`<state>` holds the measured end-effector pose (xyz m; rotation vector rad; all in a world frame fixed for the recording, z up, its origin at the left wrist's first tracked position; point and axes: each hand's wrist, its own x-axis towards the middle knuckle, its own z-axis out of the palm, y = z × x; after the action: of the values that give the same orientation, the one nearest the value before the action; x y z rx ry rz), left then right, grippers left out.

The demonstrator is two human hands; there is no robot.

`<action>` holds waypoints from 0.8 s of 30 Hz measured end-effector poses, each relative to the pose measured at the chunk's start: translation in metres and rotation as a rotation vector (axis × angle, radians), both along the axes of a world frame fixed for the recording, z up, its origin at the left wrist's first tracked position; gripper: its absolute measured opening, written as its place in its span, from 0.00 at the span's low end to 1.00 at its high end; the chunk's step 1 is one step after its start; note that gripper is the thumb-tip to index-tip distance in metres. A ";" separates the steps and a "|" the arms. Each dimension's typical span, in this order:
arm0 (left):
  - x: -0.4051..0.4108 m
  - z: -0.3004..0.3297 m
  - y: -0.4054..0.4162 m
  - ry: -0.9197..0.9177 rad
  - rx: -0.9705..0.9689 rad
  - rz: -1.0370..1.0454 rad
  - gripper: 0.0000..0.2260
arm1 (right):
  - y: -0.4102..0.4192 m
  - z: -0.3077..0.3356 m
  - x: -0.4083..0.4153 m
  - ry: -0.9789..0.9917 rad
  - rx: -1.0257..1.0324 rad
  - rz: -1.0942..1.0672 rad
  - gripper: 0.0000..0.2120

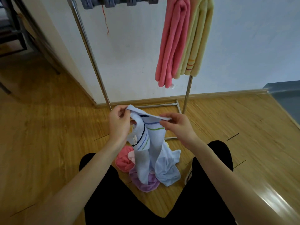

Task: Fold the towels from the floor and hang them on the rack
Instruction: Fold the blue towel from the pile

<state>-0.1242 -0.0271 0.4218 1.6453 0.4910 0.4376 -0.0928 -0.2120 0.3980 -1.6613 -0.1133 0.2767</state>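
Currently pinching the top edge of a pale blue striped towel (146, 137) with both hands: left hand (119, 123) curled round one corner, right hand (176, 125) nipping the hem between thumb and fingers. Held up over the wooden floor (48, 127), lower end trailing onto the pile below. Pile between the black-trousered knees: coral towel (124, 159), pale pink one (131, 155) mostly hidden, purple towel (142, 184) at the bottom, all crumpled and touching. Behind, against the white wall, metal rack (90, 51) with a pink towel (174, 41) and yellow towel (197, 38) hanging folded side by side, touching; grey fabric (113, 1) on the top bar, cut off by the frame edge. Shoe (189, 175) partly visible by the right knee
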 end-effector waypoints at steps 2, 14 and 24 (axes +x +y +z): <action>-0.001 0.003 0.000 -0.010 -0.003 0.012 0.08 | -0.001 0.000 0.000 -0.174 -0.166 0.023 0.14; -0.003 0.037 0.001 -0.047 -0.147 0.081 0.07 | -0.003 -0.029 -0.017 -1.027 -0.455 -0.221 0.09; -0.003 0.056 -0.010 -0.058 -0.174 0.089 0.05 | 0.033 -0.035 -0.042 -1.174 -0.474 0.105 0.10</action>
<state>-0.1277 -0.0376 0.4774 1.4432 0.5452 0.4935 -0.1345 -0.1787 0.3625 -2.0932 -1.0780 -0.6798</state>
